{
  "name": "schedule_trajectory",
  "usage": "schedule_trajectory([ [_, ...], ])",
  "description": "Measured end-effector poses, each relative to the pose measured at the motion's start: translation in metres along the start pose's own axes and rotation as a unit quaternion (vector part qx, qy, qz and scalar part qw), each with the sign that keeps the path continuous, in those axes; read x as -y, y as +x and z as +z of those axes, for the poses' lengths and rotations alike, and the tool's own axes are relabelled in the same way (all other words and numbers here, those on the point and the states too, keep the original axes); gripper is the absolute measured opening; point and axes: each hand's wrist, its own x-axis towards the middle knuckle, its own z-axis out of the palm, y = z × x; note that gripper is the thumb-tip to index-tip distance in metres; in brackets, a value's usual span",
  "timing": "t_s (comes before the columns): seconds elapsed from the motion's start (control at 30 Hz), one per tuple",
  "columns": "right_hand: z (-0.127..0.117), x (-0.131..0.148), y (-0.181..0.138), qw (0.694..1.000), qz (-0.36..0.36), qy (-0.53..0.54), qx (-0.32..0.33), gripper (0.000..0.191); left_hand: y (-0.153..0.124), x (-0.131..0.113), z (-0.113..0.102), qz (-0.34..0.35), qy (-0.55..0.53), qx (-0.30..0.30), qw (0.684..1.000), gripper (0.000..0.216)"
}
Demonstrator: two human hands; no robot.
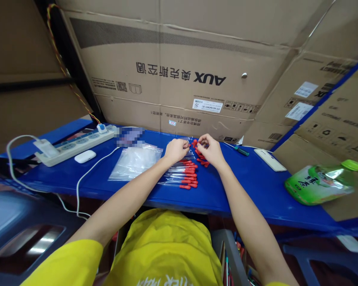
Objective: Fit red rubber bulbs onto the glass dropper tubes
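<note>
Glass droppers with red rubber bulbs [191, 174] lie in a row on the blue tabletop [209, 194], their thin tubes pointing left. Behind this row are more bare glass tubes [190, 154], partly covered by my left hand [176, 150]. Its fingers are pinched together at a small red piece that looks like a rubber bulb. Just right of it, my right hand [210, 150] hovers over a loose pile of red rubber bulbs [201, 159]. The thumb and fingertips of that hand are closed; what is between them is too small to make out.
Clear zip bags [135, 163] lie left of the droppers. A power strip [77, 145], white earbud case [85, 156] and cable are further left. On the right are a screwdriver [241, 151], a white phone [270, 159] and a green drink bottle [319, 182]. Cardboard [179, 51] walls the back.
</note>
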Motion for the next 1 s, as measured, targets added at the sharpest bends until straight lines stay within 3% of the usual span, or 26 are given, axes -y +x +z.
schedule_trajectory([
  [0.27,0.010,0.002,-0.002,0.999,-0.023,-0.018,0.016,0.014,-0.003,-0.002,0.002,-0.030,-0.006,0.007,1.000,0.032],
  [0.47,0.008,0.006,-0.003,0.999,-0.040,0.026,0.017,0.015,-0.004,-0.004,0.004,-0.046,-0.010,0.026,0.999,0.030],
  [1.0,0.011,0.015,-0.005,0.999,-0.039,0.021,0.017,0.014,-0.002,-0.006,0.001,-0.055,-0.076,-0.002,0.996,0.041],
])
